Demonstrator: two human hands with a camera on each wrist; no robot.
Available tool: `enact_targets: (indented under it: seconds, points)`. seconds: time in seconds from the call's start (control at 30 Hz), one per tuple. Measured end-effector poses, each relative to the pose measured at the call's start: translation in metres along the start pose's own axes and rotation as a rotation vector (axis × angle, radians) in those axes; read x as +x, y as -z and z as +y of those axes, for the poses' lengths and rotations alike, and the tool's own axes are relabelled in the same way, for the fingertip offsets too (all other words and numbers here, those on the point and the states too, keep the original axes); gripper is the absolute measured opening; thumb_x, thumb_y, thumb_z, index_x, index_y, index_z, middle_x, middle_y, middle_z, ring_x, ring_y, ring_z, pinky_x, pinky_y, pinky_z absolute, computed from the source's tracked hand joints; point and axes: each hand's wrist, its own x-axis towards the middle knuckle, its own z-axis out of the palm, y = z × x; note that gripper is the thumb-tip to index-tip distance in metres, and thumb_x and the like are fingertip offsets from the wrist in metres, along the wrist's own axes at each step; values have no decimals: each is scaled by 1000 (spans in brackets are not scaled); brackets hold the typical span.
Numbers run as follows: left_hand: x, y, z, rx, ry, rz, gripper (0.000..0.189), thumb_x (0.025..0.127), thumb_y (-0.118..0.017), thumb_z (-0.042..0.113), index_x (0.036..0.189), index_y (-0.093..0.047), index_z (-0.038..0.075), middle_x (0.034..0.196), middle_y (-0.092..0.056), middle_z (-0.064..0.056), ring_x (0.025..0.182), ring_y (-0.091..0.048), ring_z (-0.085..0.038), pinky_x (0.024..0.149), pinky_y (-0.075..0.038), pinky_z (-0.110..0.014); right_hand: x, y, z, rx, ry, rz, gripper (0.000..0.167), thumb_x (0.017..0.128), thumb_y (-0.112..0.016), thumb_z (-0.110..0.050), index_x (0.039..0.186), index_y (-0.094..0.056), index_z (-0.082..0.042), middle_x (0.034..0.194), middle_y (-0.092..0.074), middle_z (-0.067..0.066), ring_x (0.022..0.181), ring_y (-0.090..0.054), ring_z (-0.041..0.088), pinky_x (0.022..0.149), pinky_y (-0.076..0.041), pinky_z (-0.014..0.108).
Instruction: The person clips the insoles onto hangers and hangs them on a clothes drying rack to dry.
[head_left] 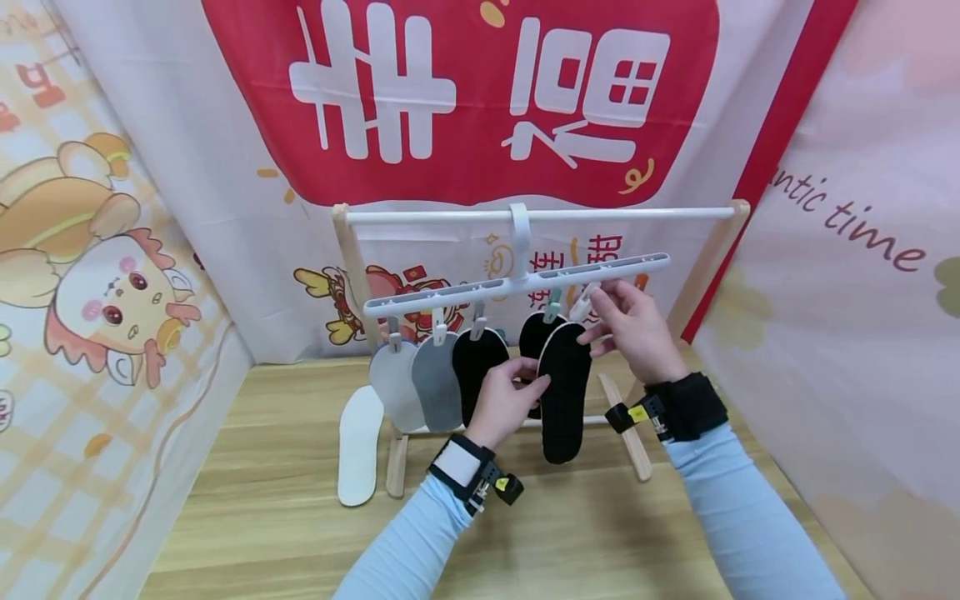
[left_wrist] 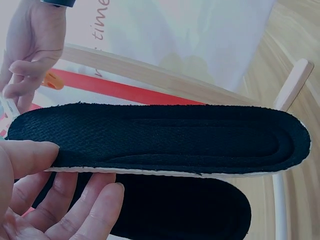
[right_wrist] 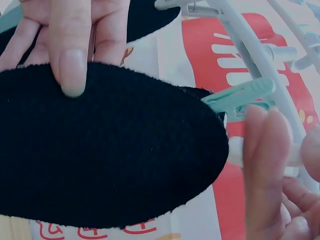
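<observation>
A black insole hangs upright below the white hanger. My left hand pinches its edge between thumb and fingers, the thumb lying on the black face in the left wrist view. At the insole's top end, my right hand pinches a white clip on the hanger bar. Just behind hangs another black insole, held by a green clip. Farther left on the hanger, clips hold a third black insole, a grey insole and a whitish insole.
The hanger hooks over the white rail of a wooden-legged rack. A loose white insole lies on the wood-grain table at the left. Printed cloths surround the table at the back and sides.
</observation>
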Motion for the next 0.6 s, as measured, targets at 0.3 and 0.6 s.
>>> enact_targets:
  seconds: [0.3,0.6]
  points:
    - [1,-6,-4,23,25,0,18,93,-70,13,108,-70,4,92,-66,-4,69,-67,-13,61,-58,-26,-4,-11,5,62,71,161,45,102,-53,-31,135,-54,0,95,-59,11,48,-61,13,45,-54,29]
    - [-1,-9,2,16,-13,-33,17,94,-69,13,109,-69,4,92,-65,-4,69,-65,-12,63,-57,-25,-9,-19,2,-20,111,279,44,101,-52,-32,131,-60,0,92,-58,10,43,-56,8,41,-52,27]
